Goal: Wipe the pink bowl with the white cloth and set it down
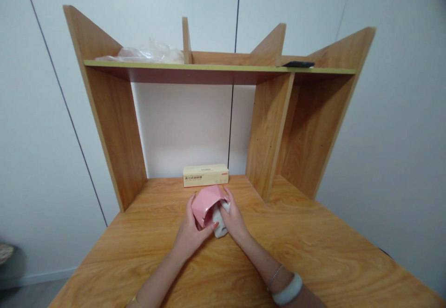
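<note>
A pink cup-like container [205, 205] is tilted on its side above the wooden desk [313, 252], its mouth toward me. My left hand [190, 233] grips it from the left, thumb over the rim. My right hand [232, 219] presses a white cloth [219, 220] into the container's opening, fingers curled round the cloth. A bracelet and a pale bangle sit on my right wrist.
A long beige box [205, 175] with printed text lies just behind the hands. A wooden shelf unit [268, 127] stands on the desk's back, with crumpled clear plastic [149, 53] on its top left and a dark flat object [298, 64] on its top right. White wall behind.
</note>
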The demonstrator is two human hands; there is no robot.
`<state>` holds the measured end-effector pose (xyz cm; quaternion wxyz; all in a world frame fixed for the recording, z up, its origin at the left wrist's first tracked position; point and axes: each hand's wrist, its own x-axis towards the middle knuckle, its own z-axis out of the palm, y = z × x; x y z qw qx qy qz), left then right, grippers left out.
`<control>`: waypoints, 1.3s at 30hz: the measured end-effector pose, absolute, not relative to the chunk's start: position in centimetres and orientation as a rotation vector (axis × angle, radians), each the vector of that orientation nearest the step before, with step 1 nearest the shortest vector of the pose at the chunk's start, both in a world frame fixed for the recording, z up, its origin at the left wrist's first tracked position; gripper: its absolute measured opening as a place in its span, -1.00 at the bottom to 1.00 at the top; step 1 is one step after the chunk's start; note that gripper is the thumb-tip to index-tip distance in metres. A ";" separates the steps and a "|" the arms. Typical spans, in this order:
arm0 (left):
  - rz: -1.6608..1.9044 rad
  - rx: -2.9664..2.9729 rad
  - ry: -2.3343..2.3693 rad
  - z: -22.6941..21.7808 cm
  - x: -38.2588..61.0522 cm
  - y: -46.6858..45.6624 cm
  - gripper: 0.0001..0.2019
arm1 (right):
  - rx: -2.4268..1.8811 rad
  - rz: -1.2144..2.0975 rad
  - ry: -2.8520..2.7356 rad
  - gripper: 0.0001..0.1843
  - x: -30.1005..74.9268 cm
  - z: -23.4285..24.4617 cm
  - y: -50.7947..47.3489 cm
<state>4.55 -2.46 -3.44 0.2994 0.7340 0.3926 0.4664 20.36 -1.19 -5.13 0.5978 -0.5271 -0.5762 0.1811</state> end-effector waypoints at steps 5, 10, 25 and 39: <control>1.312 1.871 0.867 -4.2 4.6 -1.8 -0.22 | -1.266 0.487 -1.300 -0.31 20.4 -4.8 -1.1; 1.253 1.968 1.153 -3.6 4.2 -1.9 -0.30 | -1.610 0.250 -1.383 -0.26 20.7 -3.7 -1.8; 1.092 2.250 1.244 -2.7 3.8 -2.6 -0.33 | -1.912 -0.059 -1.666 -0.24 21.1 -3.1 -2.5; 1.221 1.861 0.867 -4.1 4.8 -2.0 -0.38 | -1.274 0.416 -1.272 -0.34 20.6 -4.5 -1.3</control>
